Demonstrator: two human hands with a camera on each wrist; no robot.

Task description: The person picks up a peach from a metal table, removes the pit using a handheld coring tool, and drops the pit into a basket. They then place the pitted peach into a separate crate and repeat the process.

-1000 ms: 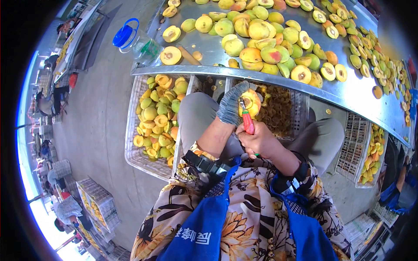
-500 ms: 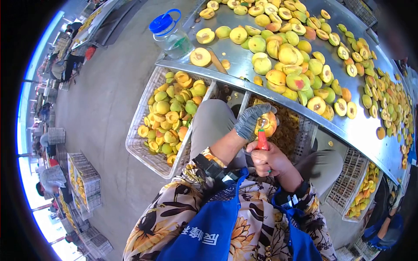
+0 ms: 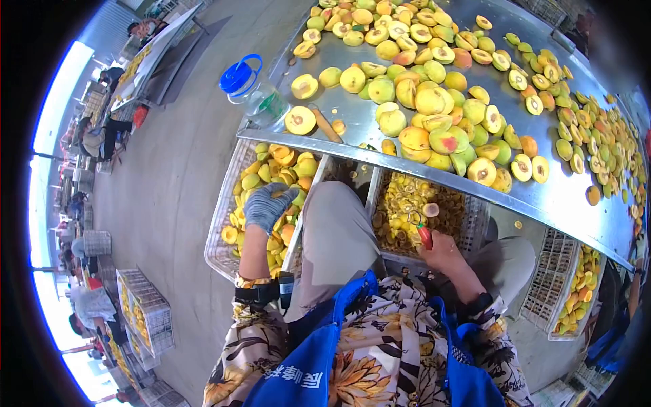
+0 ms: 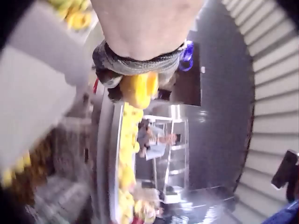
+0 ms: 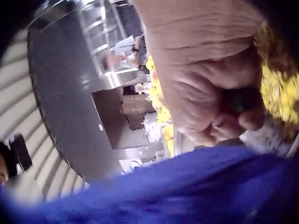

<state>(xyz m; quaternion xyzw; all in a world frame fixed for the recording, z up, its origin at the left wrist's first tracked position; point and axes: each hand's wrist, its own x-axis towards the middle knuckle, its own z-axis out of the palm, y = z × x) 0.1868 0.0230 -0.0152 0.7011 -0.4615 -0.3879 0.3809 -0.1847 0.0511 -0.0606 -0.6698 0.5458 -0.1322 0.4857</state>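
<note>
In the head view my gloved left hand (image 3: 266, 207) is over the left crate (image 3: 215, 239), which is heaped with pitted peach halves (image 3: 249, 182). The left wrist view shows its fingers around a yellow peach half (image 4: 140, 88). My bare right hand (image 3: 444, 252) grips a pitting tool (image 3: 425, 236) by its red handle, above the middle crate (image 3: 477, 224) of peach pits (image 3: 407, 197). A pale round pit piece (image 3: 430, 209) shows just beyond the tool's tip. Curled right fingers (image 5: 229, 126) fill much of the right wrist view.
Cut peaches (image 3: 434, 102) are spread over the metal table (image 3: 325, 74) in front. A blue-lidded bottle (image 3: 254, 95) and a wooden-looking stick (image 3: 327, 125) lie at its left end. Another fruit crate (image 3: 553, 292) stands at the right, and my knee (image 3: 339, 237) is between the near crates.
The hands have parted: the left moved left from the peach at the tool to the left crate. The right stays over the pits with the tool, now away from the fruit.
</note>
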